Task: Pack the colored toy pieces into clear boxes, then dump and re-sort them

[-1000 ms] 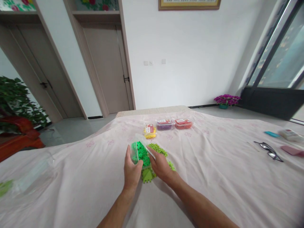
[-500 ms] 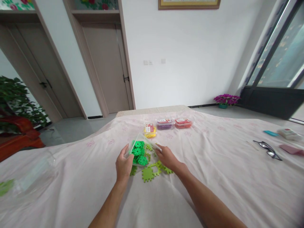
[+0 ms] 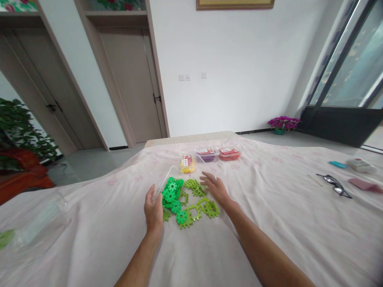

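My left hand [image 3: 153, 209] grips a clear plastic box [image 3: 164, 179] by its side. The box is tilted, and green snowflake-shaped discs [image 3: 172, 195] are heaped at its mouth. One green disc [image 3: 181, 217] rests on the light-green toothed pieces [image 3: 196, 213] in front. To the right, my right hand [image 3: 216, 189] is raised over these pieces, its fingers closed round what looks like a clear plastic lid [image 3: 202, 158]. Only a faint edge of this lid shows.
Behind the pieces stand a yellow-filled box [image 3: 187, 163], a purple-filled box [image 3: 206, 154] and a red-filled box [image 3: 229, 154]. Glasses [image 3: 334, 185] and a dark pink item [image 3: 365, 185] lie at right. Clear packaging [image 3: 43, 221] sits at left on the pale cloth [image 3: 98, 239].
My right hand has moved up and right, away from the box, with the clear plastic. Green discs have slid toward me, and one now lies on the light-green pieces.
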Available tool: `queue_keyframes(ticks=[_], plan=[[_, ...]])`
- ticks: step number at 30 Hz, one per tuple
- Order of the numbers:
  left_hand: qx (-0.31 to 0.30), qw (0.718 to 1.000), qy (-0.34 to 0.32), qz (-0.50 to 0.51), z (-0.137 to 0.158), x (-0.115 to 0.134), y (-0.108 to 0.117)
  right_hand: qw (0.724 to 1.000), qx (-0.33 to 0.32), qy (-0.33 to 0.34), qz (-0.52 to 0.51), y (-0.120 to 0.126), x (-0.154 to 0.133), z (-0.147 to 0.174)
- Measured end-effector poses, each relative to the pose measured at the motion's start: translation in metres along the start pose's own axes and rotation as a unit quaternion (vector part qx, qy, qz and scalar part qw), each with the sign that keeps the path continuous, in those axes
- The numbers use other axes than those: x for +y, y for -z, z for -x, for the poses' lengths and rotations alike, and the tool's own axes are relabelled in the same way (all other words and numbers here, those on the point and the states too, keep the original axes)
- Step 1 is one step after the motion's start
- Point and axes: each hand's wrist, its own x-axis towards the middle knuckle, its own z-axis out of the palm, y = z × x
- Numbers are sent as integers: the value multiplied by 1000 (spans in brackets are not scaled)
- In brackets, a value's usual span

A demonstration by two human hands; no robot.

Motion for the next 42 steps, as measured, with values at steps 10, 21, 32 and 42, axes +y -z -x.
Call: queue_keyframes(ticks=[10,21,32,42], plan=[[43,944,-298,-132,4,19,-25,985,120,-35,-121,-14,24,6],[-70,941,-319,-89,18,46,-30,991,116,73,0,-12,34,11],[36,966,213,140,-6,46,-32,988,72,32,-137,-38,-26,33],[-37,983,136,118,17,33,-31,975,-91,-135,-151,-73,-51,52]])
